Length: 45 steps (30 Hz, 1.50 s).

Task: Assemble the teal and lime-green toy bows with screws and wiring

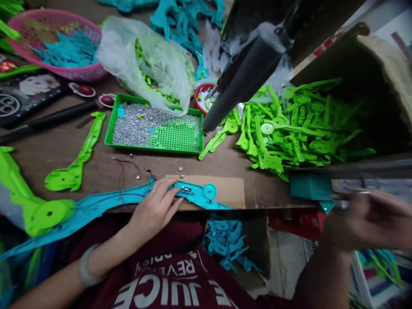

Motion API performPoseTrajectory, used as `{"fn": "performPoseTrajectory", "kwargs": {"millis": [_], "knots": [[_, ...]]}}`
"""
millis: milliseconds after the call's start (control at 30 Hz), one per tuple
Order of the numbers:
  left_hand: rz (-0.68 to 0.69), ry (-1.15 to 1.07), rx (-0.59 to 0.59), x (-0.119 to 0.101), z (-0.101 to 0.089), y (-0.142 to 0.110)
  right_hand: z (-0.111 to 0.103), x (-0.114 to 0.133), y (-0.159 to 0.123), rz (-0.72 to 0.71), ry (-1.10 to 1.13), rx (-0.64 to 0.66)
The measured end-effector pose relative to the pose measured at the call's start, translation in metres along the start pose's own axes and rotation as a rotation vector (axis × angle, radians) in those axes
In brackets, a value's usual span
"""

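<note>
My left hand (160,199) rests on a long blue plastic shell (207,199) at the table's front edge, its fingers bent over the shell's edge. Small metal parts (186,190) sit in a recess just beyond my fingertips, and a round boss stands near the shell's right end. Thin red and dark wires (121,174) run along and behind the shell. Off to the right, my right hand (370,219) is smeared by motion beside a teal plastic container (307,186). Whether its fingers hold anything is unclear.
A green tray (154,150) of small metal pieces stands behind the shell. Lime-green plastic parts (309,124) are heaped at the right. A dark cylindrical tool (246,73) hangs above the table. Pink basket (58,17), plastic bag (144,64) and black-handled tool (61,113) lie left.
</note>
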State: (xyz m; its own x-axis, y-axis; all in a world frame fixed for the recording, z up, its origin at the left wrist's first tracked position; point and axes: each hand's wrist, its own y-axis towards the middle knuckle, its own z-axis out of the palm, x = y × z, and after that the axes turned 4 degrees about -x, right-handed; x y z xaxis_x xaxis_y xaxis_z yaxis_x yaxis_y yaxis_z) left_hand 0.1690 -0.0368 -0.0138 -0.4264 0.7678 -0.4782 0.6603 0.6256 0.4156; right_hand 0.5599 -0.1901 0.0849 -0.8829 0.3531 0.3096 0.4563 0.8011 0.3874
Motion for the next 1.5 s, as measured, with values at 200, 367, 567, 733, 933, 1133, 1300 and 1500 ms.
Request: {"fn": "performPoseTrajectory", "kwargs": {"millis": [200,367,567,733,933,1133,1300,1500], "knots": [[-0.028,-0.049,-0.008,0.000,0.002,0.001,0.103,0.151,-0.004,-0.993,0.366,0.277],[-0.037,-0.048,-0.055,0.000,0.006,-0.002,0.141,0.182,0.016,-1.332,0.250,0.337],[-0.061,-0.056,-0.060,0.001,0.006,-0.001,0.145,0.170,0.012,-1.383,0.209,0.494],[-0.064,-0.050,-0.050,0.001,0.007,-0.002,0.150,0.165,0.012,-1.373,0.247,0.523],[-0.086,-0.044,-0.019,0.000,0.008,-0.002,0.144,0.173,0.020,-1.443,0.214,0.489],[-0.085,-0.043,-0.039,-0.001,0.006,0.000,0.146,0.192,0.038,-1.075,0.375,0.909],[-0.026,0.076,-0.028,-0.002,0.006,0.001,0.151,0.214,0.059,-0.790,0.357,1.193],[0.072,0.121,-0.214,-0.010,-0.007,-0.009,0.143,0.250,0.078,-0.899,0.387,1.135]]}}
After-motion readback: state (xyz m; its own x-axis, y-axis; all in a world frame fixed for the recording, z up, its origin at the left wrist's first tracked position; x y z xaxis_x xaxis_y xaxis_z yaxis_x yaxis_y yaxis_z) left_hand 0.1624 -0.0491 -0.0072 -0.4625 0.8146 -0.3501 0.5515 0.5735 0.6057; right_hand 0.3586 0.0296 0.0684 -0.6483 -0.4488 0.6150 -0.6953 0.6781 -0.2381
